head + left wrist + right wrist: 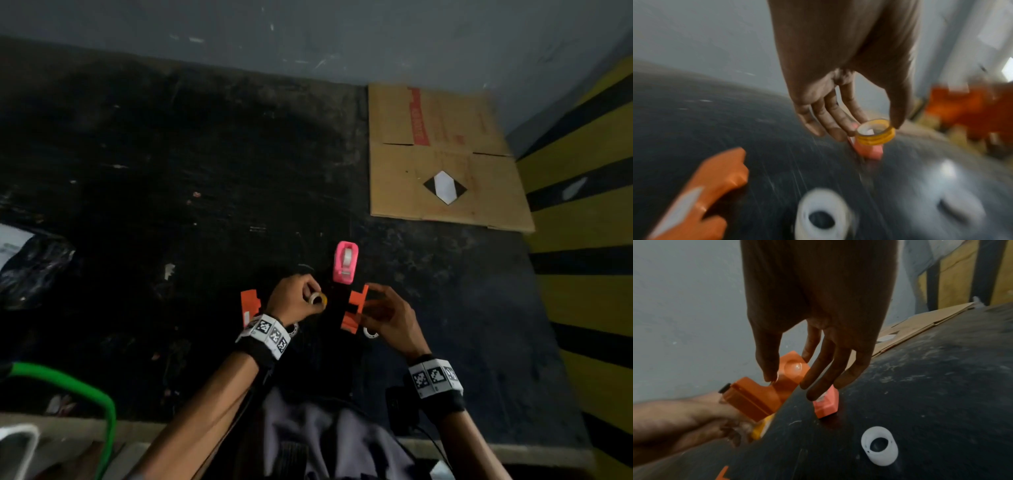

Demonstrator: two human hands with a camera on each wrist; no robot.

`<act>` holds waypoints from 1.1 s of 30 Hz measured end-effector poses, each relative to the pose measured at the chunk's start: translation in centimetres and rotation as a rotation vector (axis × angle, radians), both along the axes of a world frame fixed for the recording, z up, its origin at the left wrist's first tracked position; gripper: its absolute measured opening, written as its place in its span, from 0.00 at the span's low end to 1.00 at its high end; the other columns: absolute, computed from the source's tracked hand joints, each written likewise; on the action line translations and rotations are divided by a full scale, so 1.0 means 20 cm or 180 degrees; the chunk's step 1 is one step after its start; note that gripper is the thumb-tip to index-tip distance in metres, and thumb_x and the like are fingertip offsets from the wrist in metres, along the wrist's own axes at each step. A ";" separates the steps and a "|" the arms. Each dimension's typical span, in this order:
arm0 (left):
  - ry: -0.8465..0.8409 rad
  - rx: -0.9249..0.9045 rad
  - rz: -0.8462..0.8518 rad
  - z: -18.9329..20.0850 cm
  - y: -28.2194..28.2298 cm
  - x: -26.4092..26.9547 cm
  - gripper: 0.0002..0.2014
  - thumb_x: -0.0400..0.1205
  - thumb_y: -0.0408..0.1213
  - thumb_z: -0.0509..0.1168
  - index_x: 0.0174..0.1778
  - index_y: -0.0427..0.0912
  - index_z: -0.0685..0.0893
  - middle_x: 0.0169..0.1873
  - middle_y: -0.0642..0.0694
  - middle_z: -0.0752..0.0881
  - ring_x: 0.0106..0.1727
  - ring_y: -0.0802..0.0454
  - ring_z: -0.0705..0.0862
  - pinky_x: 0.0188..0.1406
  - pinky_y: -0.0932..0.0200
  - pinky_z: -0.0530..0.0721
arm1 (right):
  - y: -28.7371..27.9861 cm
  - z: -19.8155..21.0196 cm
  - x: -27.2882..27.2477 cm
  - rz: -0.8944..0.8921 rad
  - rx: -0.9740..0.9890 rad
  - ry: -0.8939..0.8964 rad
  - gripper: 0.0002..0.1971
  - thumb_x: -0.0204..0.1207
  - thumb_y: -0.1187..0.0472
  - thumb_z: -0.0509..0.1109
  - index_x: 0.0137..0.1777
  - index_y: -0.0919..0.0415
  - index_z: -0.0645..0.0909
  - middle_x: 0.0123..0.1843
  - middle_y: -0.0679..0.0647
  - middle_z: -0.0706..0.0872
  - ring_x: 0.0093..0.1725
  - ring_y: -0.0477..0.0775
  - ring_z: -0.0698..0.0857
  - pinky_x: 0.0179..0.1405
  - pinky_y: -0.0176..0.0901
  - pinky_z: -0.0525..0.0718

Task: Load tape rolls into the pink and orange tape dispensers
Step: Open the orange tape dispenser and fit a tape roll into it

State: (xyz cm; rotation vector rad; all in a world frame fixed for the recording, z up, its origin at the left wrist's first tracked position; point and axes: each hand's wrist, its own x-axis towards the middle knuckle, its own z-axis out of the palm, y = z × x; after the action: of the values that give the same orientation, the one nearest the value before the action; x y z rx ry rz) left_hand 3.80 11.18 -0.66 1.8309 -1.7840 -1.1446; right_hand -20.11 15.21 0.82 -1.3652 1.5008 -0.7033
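A white core [370,332] lay on the dark surface [171,240]. The left hand [294,298] pinched a yellow tape roll [318,299]; the right hand [387,317] held the orange dispenser [356,306]. Beyond, the pink dispenser [346,262] held tape.

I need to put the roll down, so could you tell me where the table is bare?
Bare table lies left of the pink dispenser, and between it and the cardboard. It is crowded around both hands: orange parts and white cores.
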 end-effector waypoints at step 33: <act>0.1496 -0.0156 -0.0146 0.18 0.22 0.14 0.21 0.70 0.39 0.78 0.57 0.52 0.83 0.46 0.44 0.91 0.48 0.51 0.89 0.56 0.58 0.84 | 0.12 0.11 0.11 0.0201 -0.0108 -0.0458 0.32 0.69 0.65 0.85 0.73 0.55 0.80 0.47 0.51 0.95 0.45 0.44 0.93 0.46 0.34 0.88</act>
State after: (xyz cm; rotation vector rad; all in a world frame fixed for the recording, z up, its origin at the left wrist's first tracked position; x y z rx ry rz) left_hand 6.70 15.49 2.97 1.3527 -1.5660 -1.3950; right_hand -17.87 17.55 3.07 -1.3522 1.3324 -0.7736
